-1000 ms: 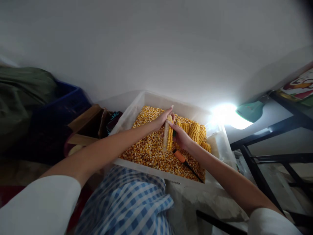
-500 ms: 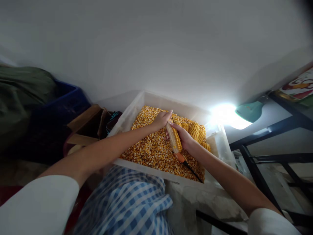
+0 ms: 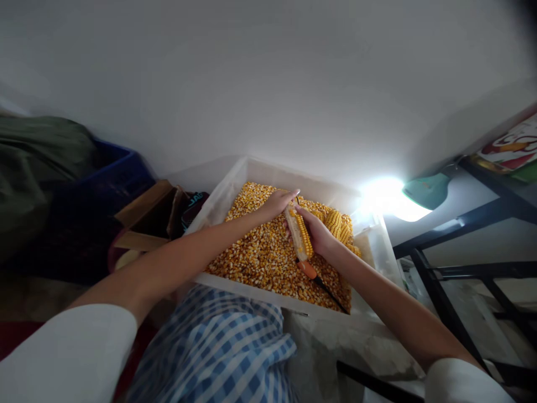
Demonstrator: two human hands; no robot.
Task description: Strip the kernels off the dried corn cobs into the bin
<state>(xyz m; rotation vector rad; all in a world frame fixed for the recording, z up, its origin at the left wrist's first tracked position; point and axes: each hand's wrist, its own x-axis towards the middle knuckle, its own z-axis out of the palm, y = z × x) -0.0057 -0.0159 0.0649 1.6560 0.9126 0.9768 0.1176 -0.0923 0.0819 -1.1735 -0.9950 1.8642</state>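
Note:
My right hand (image 3: pixel 317 232) is wrapped round a partly shelled ear of corn (image 3: pixel 300 234), tilted over the loose kernels. One side of the ear is bare pale cob; rows of yellow kernels stay on the other. At its upper end my left hand (image 3: pixel 278 205) presses on the ear, fingers together and pointing right, thumb hidden. A thin dark piece (image 3: pixel 297 198) shows by the left fingertips; I cannot make out what it is. Just below the ear, an orange-handled tool (image 3: pixel 308 270) with a long black shaft lies on the corn kernels (image 3: pixel 260 263).
A translucent plastic bin (image 3: pixel 226 189) holds the kernels and several whole ears of corn (image 3: pixel 334 223) at its right. A lit green lamp (image 3: pixel 427 191) and a black metal frame (image 3: pixel 428 285) stand on the right. To the left are an open cardboard box (image 3: pixel 145 210) and a blue crate (image 3: pixel 121 173).
My left hand has shifted slightly to the right across the ear's upper end. The ear has moved slightly in my right hand's grip. The orange-handled tool lies almost as before.

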